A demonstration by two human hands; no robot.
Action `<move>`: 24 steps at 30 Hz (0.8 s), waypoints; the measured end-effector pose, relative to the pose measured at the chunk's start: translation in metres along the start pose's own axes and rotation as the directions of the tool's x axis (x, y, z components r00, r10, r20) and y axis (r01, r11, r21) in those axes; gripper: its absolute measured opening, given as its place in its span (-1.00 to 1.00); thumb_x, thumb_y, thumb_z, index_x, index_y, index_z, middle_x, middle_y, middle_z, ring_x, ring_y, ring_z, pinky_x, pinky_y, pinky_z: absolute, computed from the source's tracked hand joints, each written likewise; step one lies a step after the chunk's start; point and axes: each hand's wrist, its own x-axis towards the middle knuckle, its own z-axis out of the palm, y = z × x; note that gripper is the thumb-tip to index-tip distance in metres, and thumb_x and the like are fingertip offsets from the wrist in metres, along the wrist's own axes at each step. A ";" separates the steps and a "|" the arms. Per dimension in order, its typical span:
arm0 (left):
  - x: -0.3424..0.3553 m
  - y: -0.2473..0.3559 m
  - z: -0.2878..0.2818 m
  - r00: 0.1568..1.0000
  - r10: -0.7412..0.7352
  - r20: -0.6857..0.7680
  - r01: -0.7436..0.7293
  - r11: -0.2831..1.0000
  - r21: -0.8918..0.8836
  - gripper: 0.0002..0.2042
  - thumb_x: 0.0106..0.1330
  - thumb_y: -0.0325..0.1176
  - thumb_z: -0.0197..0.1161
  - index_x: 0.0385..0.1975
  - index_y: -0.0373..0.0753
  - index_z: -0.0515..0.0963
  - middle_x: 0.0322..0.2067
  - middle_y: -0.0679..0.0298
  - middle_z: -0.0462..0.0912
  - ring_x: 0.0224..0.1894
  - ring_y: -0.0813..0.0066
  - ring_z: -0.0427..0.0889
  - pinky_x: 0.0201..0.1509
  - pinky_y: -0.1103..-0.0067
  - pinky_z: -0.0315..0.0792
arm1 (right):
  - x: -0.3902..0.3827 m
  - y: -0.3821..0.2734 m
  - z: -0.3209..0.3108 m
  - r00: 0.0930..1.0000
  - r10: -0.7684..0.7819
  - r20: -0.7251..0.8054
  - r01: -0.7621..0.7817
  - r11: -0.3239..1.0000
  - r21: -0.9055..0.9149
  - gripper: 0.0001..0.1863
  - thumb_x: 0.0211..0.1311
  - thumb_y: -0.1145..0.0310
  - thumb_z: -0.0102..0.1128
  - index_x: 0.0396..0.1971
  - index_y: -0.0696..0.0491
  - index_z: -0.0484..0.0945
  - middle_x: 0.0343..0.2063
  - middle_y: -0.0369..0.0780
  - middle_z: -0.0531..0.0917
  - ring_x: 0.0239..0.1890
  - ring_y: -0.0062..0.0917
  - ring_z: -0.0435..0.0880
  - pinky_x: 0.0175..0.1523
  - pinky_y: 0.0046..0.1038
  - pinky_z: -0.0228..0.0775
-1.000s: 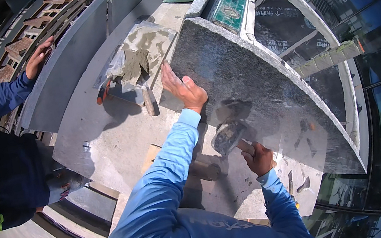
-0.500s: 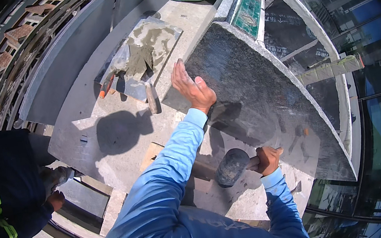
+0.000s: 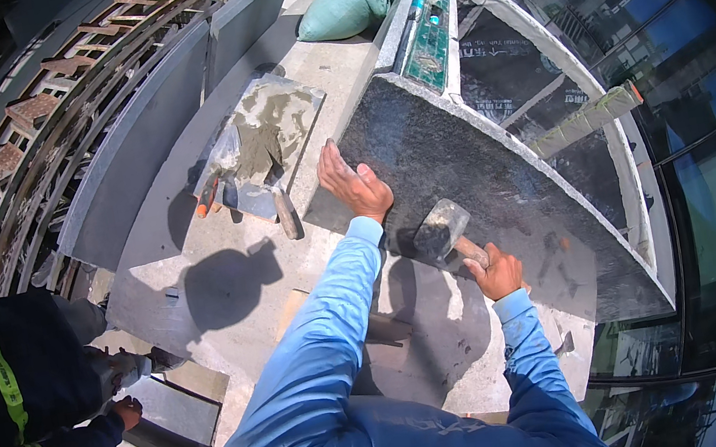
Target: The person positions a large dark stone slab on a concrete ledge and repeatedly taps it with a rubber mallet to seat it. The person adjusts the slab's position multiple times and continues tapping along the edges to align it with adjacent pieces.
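Note:
My left hand (image 3: 356,188) lies flat against the near left part of a dark grey stone slab (image 3: 472,171), fingers stretched out and pointing away from me. In my right hand (image 3: 498,273) is the wooden handle of a mallet, gripped from the right. The mallet's thick dark head (image 3: 441,227), whitish with dust, is at the slab's lower face; whether it touches the stone I cannot tell. Left of my hands, wet grey mortar (image 3: 260,148) is spread on a flat board (image 3: 312,106). A trowel with a wooden handle (image 3: 287,213) rests at the board's near edge, beside an orange-handled tool (image 3: 205,200).
A long green tool with bright blue-green spots (image 3: 429,27) lies along the slab's far top. Behind it are dark panels and a taped bar (image 3: 587,121). A stuffed green sack (image 3: 346,9) sits at the back. Grey panels (image 3: 137,147) stand left. Nearby, a person (image 3: 2,387) wears dark clothes.
The mallet has risen and moved away from me, up to the slab, with my right hand following. My left hand stays against the stone. The view has shifted slightly.

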 end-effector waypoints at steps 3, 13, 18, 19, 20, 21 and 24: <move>0.009 -0.001 -0.006 1.000 0.014 -0.003 -0.014 1.000 0.017 -0.42 0.47 -0.14 -0.14 0.36 -0.42 0.19 0.30 -0.15 0.30 0.36 -0.12 0.25 0.45 0.01 -0.02 | -0.018 -0.034 -0.006 0.983 0.170 0.067 -0.169 0.986 -0.009 -0.42 0.17 -0.21 0.31 -0.30 0.10 0.59 -0.48 0.06 0.70 -0.36 0.08 0.68 -0.25 0.01 0.45; 0.314 0.202 -0.018 0.698 0.669 0.255 -0.632 0.743 -0.219 -0.62 0.19 -0.49 0.19 0.00 -0.02 0.68 -0.25 0.18 0.64 -0.08 0.16 0.60 -0.02 0.24 0.35 | -0.217 -0.003 0.088 0.831 0.396 0.390 -0.410 0.911 -0.051 -0.21 0.14 -0.43 0.13 -0.37 0.18 0.65 -0.34 0.11 0.72 -0.19 0.09 0.71 -0.04 -0.01 0.52; 0.304 0.288 0.060 0.253 0.530 0.810 -0.744 0.642 -0.188 -0.54 0.31 -0.47 0.05 0.17 0.11 0.60 0.07 0.04 0.65 0.11 0.06 0.64 0.17 0.23 0.52 | -0.217 -0.049 0.059 0.758 0.401 0.515 -0.447 0.894 -0.037 -0.16 0.08 -0.47 0.16 -0.30 0.18 0.65 -0.27 0.13 0.72 -0.11 0.06 0.71 0.03 -0.01 0.51; 0.283 0.301 0.077 0.170 0.468 0.867 -0.778 0.604 -0.173 -0.53 0.31 -0.46 0.06 0.19 0.13 0.59 0.07 0.08 0.66 0.14 0.11 0.64 0.19 0.23 0.52 | -0.220 -0.055 0.055 0.737 0.410 0.537 -0.466 0.884 -0.034 -0.16 0.07 -0.47 0.17 -0.29 0.18 0.65 -0.26 0.14 0.72 -0.09 0.05 0.71 0.04 -0.01 0.51; 0.260 0.303 0.097 0.167 0.503 0.848 -0.742 0.630 -0.228 -0.56 0.32 -0.45 0.08 0.17 0.11 0.60 0.07 0.11 0.67 0.15 0.11 0.64 0.20 0.27 0.51 | -0.220 -0.061 0.050 0.746 0.389 0.541 -0.440 0.897 -0.039 -0.21 0.15 -0.42 0.10 -0.22 0.15 0.64 -0.24 0.09 0.72 -0.10 0.02 0.71 0.04 -0.02 0.52; 0.237 0.310 0.119 0.163 0.464 0.870 -0.747 0.634 -0.199 -0.56 0.33 -0.43 0.08 0.17 0.14 0.60 0.11 0.14 0.65 0.16 0.12 0.63 0.19 0.28 0.53 | -0.219 -0.067 0.048 0.749 0.399 0.529 -0.461 0.887 -0.016 -0.22 0.16 -0.40 0.10 -0.22 0.16 0.64 -0.24 0.09 0.72 -0.10 0.02 0.71 0.04 -0.02 0.52; 0.176 0.318 0.159 0.138 0.513 0.847 -0.742 0.620 -0.254 -0.66 0.48 -0.28 0.00 0.16 0.14 0.60 0.10 0.27 0.68 0.15 0.14 0.65 0.21 0.10 0.44 | -0.233 -0.069 0.048 0.741 0.441 0.507 -0.527 0.849 0.032 -0.25 0.17 -0.37 0.12 -0.23 0.16 0.63 -0.24 0.08 0.72 -0.11 0.02 0.71 0.04 -0.01 0.52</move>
